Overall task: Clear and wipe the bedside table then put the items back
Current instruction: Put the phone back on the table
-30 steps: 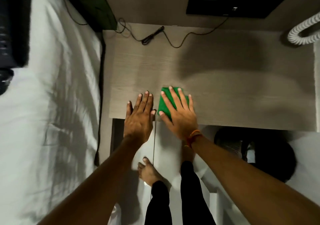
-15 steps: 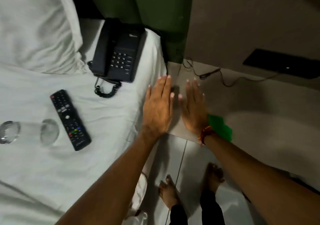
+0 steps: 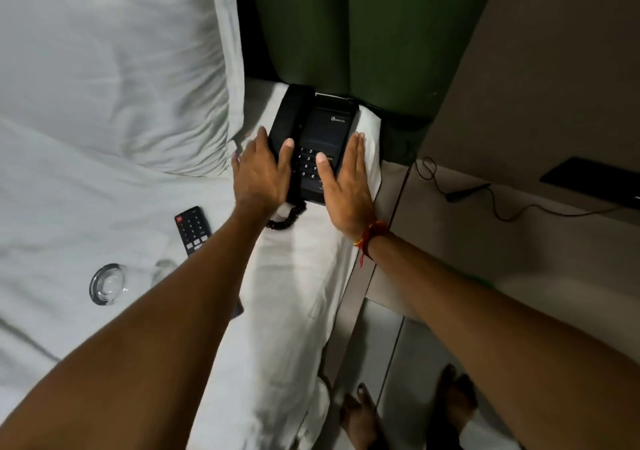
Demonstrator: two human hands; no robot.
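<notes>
A black telephone point(image 3: 318, 127) lies on the white bed next to the green headboard. My left hand point(image 3: 259, 172) is against its left side with the thumb on the handset. Along the phone's right edge my right hand point(image 3: 346, 186) presses in, thumb on the keypad. The phone's coiled cord point(image 3: 287, 219) trails below my left wrist. A black remote point(image 3: 192, 230) and a clear glass point(image 3: 107, 283) on its side lie on the sheet to the left. The bedside table point(image 3: 485, 242) is at the right. The green cloth does not show clearly.
A thin black cable point(image 3: 485, 197) runs across the back of the table, under a dark wall panel point(image 3: 588, 179). A white pillow point(image 3: 104, 62) fills the upper left. My bare feet point(image 3: 360, 415) stand on the tiled floor between bed and table.
Both hands left the table and the green cloth and moved left and up over the bed. They now clasp the telephone from both sides.
</notes>
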